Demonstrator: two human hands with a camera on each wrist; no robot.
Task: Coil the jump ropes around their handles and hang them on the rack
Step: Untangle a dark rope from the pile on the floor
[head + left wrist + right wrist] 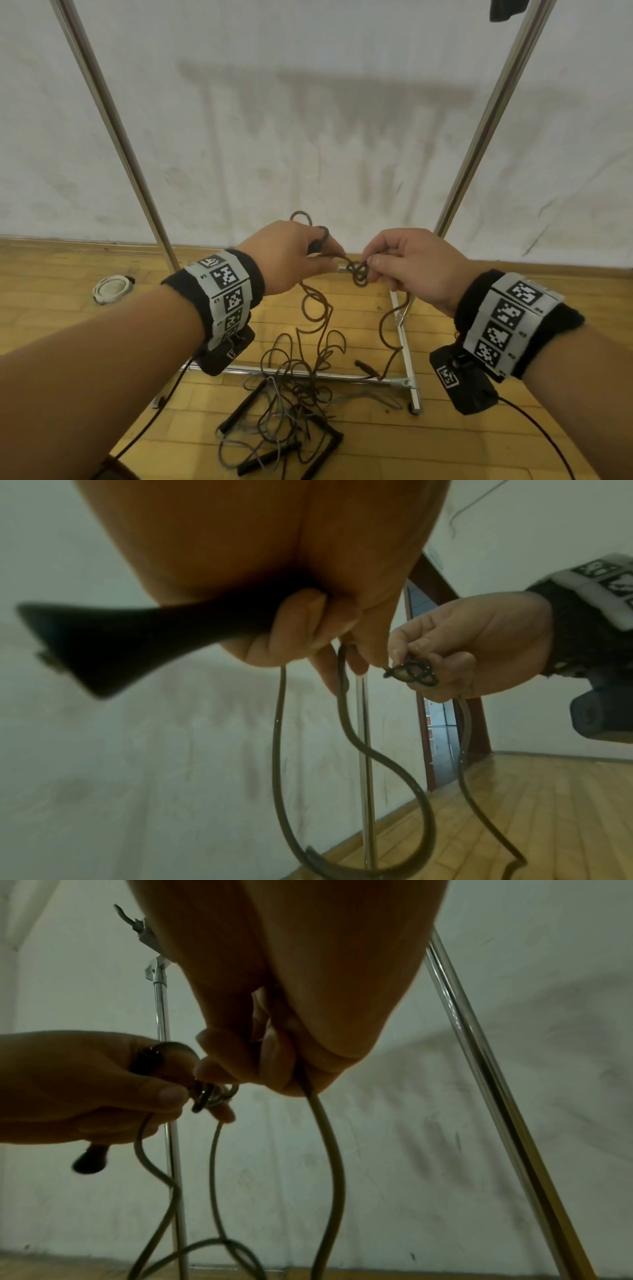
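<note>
A person's left hand (287,260) grips a black handle (103,645) while the right hand (411,267) pinches a snarl in the thin, limp, springy jump rope (358,274), best held either side of the knot, above the floor pile.

The head camera looked forward and down from above both forearms onto the wooden floor (445,445) and white wall (308,102); each wrist camera sat close under its own palm, facing outward along the fingers. All three views shared the knot (358,274) between the hands and the rack (113,113).
</note>
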